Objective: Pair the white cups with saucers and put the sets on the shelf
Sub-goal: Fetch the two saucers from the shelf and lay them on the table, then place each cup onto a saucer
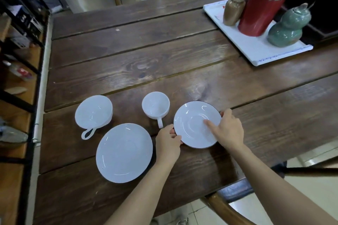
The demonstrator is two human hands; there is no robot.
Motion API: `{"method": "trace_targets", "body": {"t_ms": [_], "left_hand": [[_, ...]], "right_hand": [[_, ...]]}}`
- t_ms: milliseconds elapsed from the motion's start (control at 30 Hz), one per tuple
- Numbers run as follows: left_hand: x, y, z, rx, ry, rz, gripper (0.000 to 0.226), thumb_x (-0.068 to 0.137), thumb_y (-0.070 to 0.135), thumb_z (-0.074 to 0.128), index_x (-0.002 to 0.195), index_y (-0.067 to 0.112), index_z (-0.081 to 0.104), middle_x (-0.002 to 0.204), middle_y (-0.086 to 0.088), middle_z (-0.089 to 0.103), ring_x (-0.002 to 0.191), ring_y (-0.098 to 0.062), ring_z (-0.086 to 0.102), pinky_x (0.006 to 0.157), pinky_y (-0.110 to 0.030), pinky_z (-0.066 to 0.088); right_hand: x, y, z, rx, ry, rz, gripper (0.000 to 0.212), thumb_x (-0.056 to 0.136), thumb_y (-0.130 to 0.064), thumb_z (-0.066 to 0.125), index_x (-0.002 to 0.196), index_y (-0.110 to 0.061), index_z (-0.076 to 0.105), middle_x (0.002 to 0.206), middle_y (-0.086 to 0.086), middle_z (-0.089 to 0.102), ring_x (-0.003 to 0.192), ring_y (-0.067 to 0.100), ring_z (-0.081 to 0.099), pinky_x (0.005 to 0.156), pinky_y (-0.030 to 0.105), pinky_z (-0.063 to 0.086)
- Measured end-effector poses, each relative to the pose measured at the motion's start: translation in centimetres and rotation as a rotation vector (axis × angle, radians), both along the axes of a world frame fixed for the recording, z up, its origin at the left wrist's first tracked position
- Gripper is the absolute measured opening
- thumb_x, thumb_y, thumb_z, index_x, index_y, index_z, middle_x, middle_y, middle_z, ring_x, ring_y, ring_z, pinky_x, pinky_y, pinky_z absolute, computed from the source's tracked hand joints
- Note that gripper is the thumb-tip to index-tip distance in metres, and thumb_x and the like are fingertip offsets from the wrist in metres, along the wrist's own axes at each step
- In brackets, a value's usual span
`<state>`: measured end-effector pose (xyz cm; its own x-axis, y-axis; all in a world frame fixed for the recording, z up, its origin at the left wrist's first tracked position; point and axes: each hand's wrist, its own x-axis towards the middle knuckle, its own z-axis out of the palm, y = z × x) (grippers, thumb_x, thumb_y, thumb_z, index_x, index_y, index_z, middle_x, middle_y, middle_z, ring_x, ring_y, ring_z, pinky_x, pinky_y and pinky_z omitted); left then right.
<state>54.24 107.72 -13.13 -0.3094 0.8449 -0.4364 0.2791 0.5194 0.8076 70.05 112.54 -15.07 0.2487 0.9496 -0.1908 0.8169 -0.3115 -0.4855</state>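
No set made yet, nothing on the shelf (20, 71). All four pieces sit loose on the wooden worktop (128, 56).

Landmark: the small saucer (196, 124), the dark-rimmed one.
- Our left hand (169, 143) pinches its near-left rim, fingers closed on the edge.
- Our right hand (229, 129) grips its right rim, thumb lying across the top face. So both hands are clamped on this one saucer; we cannot tell whether it is lifted or flat on the wood.
- Small cup (155, 107) stands upright and empty just left of the saucer, handle toward us, not touching it.
- Large saucer (124, 152) lies further left and nearer us, bare.
- Large cup (93, 114) is farthest left, behind the large saucer, upright, handle toward us.
- Shelf unit stands well left of the saucer, past the worktop edge.
- A white tray (256, 49) with a red canister (263, 7) sits far behind-right, not our concern.

Our reading: first pairing just starting. Left to do: seat small cup on small saucer, large on large, carry both sets to the shelf.
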Motion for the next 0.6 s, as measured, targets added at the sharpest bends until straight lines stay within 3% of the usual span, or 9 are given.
{"method": "trace_targets", "body": {"t_ms": [67,167,233,400,500,600], "left_hand": [[0.1,0.1,0.3,-0.003,0.015,0.003,0.017,0.089,0.006,0.058,0.101,0.018,0.062,0.098,0.000,0.063,0.098,-0.020,0.063,0.080,-0.025,0.049],[0.0,0.2,1.6,-0.068,0.132,-0.083,0.032,0.091,0.016,0.058,0.122,0.014,0.058,0.121,-0.004,0.064,0.113,-0.021,0.059,0.084,-0.024,0.043],[-0.6,0.0,3.0,-0.058,0.232,-0.125,0.036,0.091,0.023,0.057,0.126,0.012,0.056,0.124,-0.003,0.063,0.112,-0.021,0.059,0.084,-0.025,0.042],[-4.6,0.8,5.9,0.283,0.345,0.050,0.029,0.089,0.017,0.060,0.118,0.016,0.062,0.110,-0.004,0.068,0.096,-0.018,0.063,0.080,-0.029,0.052],[-7.7,2.1,4.8,0.323,0.261,0.067,0.057,0.082,0.009,0.069,0.133,0.020,0.048,0.126,0.000,0.055,0.116,-0.018,0.054,0.087,-0.019,0.045],[-10.2,2.8,2.8,0.215,0.145,-0.069,0.092,0.075,0.007,0.075,0.148,0.027,0.022,0.155,-0.001,0.028,0.141,-0.020,0.029,0.112,-0.037,0.031]], "right_hand": [[0.1,0.1,-0.2,0.000,-0.021,-0.003,0.055,0.075,-0.050,0.067,0.102,-0.006,0.048,0.106,0.014,0.064,0.101,0.039,0.054,0.080,0.041,0.040],[0.1,0.1,-0.4,0.050,-0.121,0.039,0.055,0.075,-0.051,0.067,0.100,-0.005,0.053,0.101,0.013,0.062,0.099,0.035,0.052,0.085,0.040,0.031],[0.1,0.2,0.0,0.152,-0.143,0.058,0.055,0.075,-0.049,0.068,0.103,-0.004,0.056,0.103,0.013,0.060,0.101,0.034,0.050,0.085,0.037,0.025],[-1.9,2.4,3.1,0.294,0.047,0.298,0.045,0.080,-0.025,0.069,0.114,0.000,0.054,0.111,0.015,0.060,0.104,0.034,0.054,0.091,0.038,0.031],[-4.4,3.6,4.5,0.259,0.152,0.488,0.057,0.082,-0.024,0.067,0.132,-0.007,0.044,0.127,0.010,0.055,0.117,0.028,0.051,0.101,0.040,0.030],[-6.7,4.2,4.4,0.136,0.152,0.652,0.081,0.082,-0.026,0.067,0.147,-0.016,0.020,0.147,0.002,0.038,0.135,0.019,0.035,0.107,0.036,0.016]]}}
